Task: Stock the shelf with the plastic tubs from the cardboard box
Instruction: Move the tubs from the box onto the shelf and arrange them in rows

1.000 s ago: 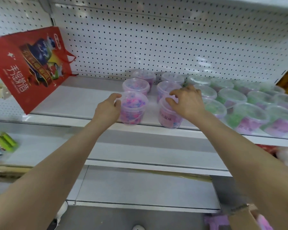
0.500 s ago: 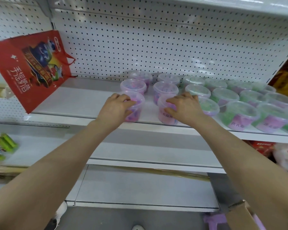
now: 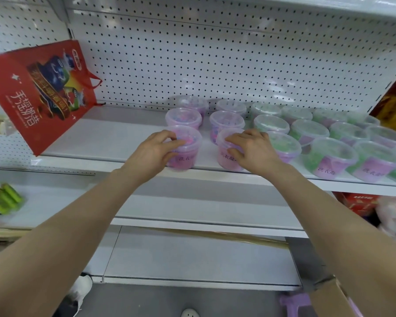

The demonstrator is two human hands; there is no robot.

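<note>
1. The left hand [image 3: 157,152] has its grip closed on the left pink tub [image 3: 189,156], fingers curled over the lid's near rim. The right hand [image 3: 253,149] grasps the right pink tub [image 3: 226,157] the same way, from above.
2. Both tubs stand upright at the front edge of the shelf [image 3: 114,143], slightly apart. The top hold probably serves to square them with the edge and face the labels outward.
3. Behind them, 4 more pink tubs [image 3: 183,116] form 2 files. The green tubs [image 3: 329,156] fill rows to the right, so colours stay grouped.
4. The hands cover much of each lid, and the thumbs cannot be seen. The label writing is too blurred to read. The cardboard box [image 3: 338,298] is cut off at the lower right corner, its contents hidden. A red gift bag [image 3: 39,92] leans at the shelf's left end.
</note>
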